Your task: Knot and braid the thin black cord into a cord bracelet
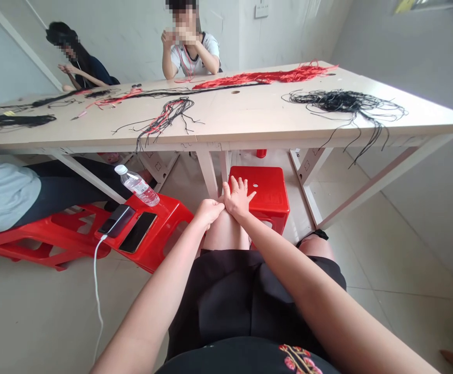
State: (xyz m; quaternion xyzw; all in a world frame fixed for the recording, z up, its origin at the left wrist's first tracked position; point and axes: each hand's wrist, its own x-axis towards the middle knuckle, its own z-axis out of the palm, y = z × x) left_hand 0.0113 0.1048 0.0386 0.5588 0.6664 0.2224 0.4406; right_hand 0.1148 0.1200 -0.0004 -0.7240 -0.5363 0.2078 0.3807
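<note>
Both my arms stretch out over my lap to my left knee (226, 228). My left hand (209, 212) is curled into a loose fist on the knee, and whether anything is in it I cannot make out. My right hand (237, 196) lies flat beside it with fingers spread, touching the left hand's knuckles. A red plastic stool (269, 195) stands just beyond my knee.
A long pale table (249, 117) carries bundles of red cords (265, 78) and black cords (346, 101). Two people sit across it; a third sits at left. An overturned red stool (160, 228) holds a water bottle (138, 186) and two phones (127, 226) with a white cable.
</note>
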